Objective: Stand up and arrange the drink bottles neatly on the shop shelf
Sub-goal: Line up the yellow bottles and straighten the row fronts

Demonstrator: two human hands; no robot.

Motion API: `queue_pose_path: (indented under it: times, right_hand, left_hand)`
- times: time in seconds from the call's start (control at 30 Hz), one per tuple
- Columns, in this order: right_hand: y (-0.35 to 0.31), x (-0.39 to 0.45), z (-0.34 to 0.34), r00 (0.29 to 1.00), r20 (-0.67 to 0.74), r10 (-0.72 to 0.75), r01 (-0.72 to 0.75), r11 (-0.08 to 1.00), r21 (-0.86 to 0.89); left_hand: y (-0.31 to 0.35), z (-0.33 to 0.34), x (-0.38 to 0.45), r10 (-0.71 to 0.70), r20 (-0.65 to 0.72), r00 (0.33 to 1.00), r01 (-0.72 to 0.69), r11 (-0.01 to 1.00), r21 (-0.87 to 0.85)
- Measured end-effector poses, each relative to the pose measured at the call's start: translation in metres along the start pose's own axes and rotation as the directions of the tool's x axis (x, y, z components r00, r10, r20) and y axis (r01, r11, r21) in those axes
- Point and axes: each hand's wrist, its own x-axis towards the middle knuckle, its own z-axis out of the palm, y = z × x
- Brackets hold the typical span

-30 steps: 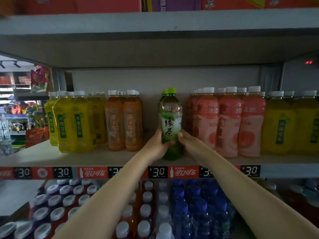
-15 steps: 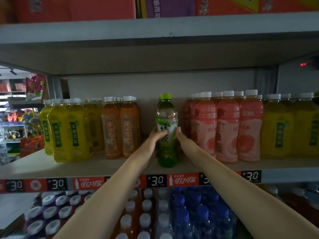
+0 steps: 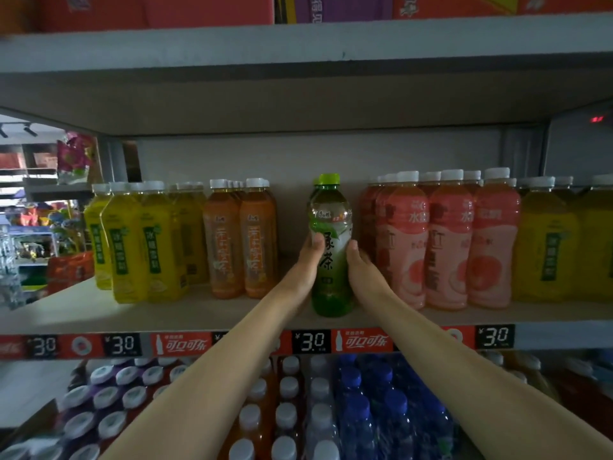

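A green tea bottle [image 3: 331, 227] with a green cap stands upright on the middle shelf [image 3: 99, 313], in the gap between orange and pink bottles. My left hand [image 3: 306, 265] presses its left side and my right hand [image 3: 363, 270] its right side, both wrapped around its lower half. Orange bottles [image 3: 240, 240] stand in rows to its left, pink bottles [image 3: 447, 244] to its right. Yellow bottles [image 3: 142, 244] fill the far left, and more yellow bottles [image 3: 557, 247] the far right.
The shelf above [image 3: 298, 44] carries red and purple cartons. Price tags [image 3: 311, 341] line the shelf's front edge. Below, a lower shelf holds white-capped bottles [image 3: 285, 416] and blue-capped bottles [image 3: 374, 406]. Bare shelf board lies in front of the yellow and orange rows.
The green bottle has gone from near the front edge to a little deeper on the shelf, with both hands still on it. The camera view has tilted slightly.
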Motion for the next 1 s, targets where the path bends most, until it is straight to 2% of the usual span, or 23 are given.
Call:
queue_pose_path:
  times: [0.07, 0.1, 0.17, 0.27, 0.43, 0.6, 0.7, 0.77, 0.87, 0.93, 1.0]
  right_hand:
    - [0.004, -0.019, 0.008, 0.946, -0.221, -0.238, 0.218, 0.969, -0.113]
    - [0.004, -0.028, 0.013, 0.890, -0.270, -0.367, 0.345, 0.930, -0.126]
    - [0.001, -0.039, 0.031, 0.819, -0.255, -0.513, 0.493, 0.858, -0.143]
    - [-0.009, -0.042, 0.052, 0.820, -0.270, -0.504, 0.491, 0.863, -0.120]
    - [-0.011, -0.039, 0.071, 0.755, -0.416, -0.506, 0.477, 0.860, -0.181]
    - [-0.013, -0.035, 0.094, 0.745, -0.350, -0.568, 0.511, 0.823, -0.249]
    - [-0.015, -0.024, 0.108, 0.796, -0.264, -0.545, 0.501, 0.837, -0.219]
    - [-0.018, -0.011, 0.118, 0.857, -0.198, -0.476, 0.440, 0.876, -0.199]
    - [-0.026, 0.018, 0.135, 0.975, -0.054, -0.217, 0.200, 0.956, -0.214]
    - [-0.030, 0.038, 0.144, 0.997, 0.055, -0.059, 0.066, 0.988, -0.137]
    - [-0.029, 0.053, 0.148, 0.993, 0.109, -0.035, 0.038, 0.999, -0.028]
  left_hand:
    - [0.005, -0.006, -0.012, 0.019, -0.062, 0.998, -0.010, 0.989, 0.149]
    - [0.008, -0.010, -0.017, 0.060, -0.134, 0.989, -0.027, 0.971, 0.236]
    - [0.011, -0.025, -0.027, 0.155, -0.332, 0.930, -0.038, 0.942, 0.334]
    - [0.011, -0.054, -0.037, 0.213, -0.492, 0.845, -0.028, 0.934, 0.356]
    - [0.007, -0.091, -0.040, 0.223, -0.524, 0.822, 0.027, 0.904, 0.427]
    - [0.009, -0.113, -0.034, 0.238, -0.579, 0.780, 0.047, 0.900, 0.433]
    - [0.011, -0.125, -0.029, 0.221, -0.588, 0.778, 0.052, 0.910, 0.412]
    - [0.012, -0.134, -0.024, 0.171, -0.575, 0.800, 0.085, 0.916, 0.391]
    - [0.018, -0.148, -0.014, 0.034, -0.522, 0.852, 0.150, 0.940, 0.306]
    - [0.023, -0.155, -0.010, -0.016, -0.438, 0.899, 0.136, 0.960, 0.244]
    - [0.024, -0.161, -0.007, -0.038, -0.346, 0.937, 0.117, 0.971, 0.209]
